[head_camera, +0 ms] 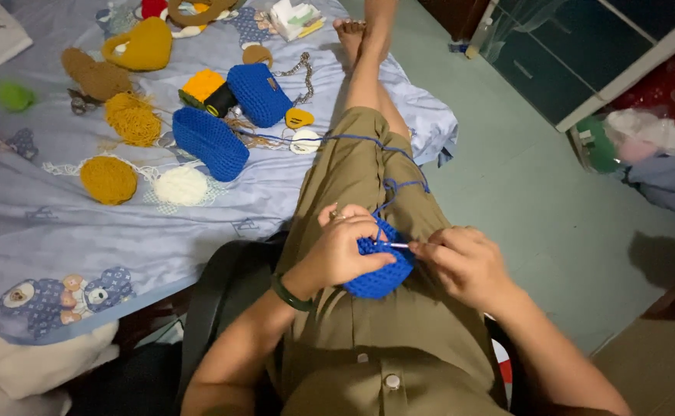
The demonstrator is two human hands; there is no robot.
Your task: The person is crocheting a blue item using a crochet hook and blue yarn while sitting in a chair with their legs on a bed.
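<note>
Beside the bed, left hand [343, 250] grips blue crochet piece [380, 273]; right hand [464, 262] pinches hook [396, 245].

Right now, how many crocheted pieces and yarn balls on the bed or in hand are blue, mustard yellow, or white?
Blue: 3, the piece held in the left hand, the bowl shape and the small bag
Mustard yellow: 3, the ball, the loose tangle and the heart shape
White: 1, the ball
Total: 7

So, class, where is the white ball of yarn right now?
The white ball of yarn lies on the bedsheet, left of the person, between the mustard yarn ball and blue crocheted pouch.
</note>
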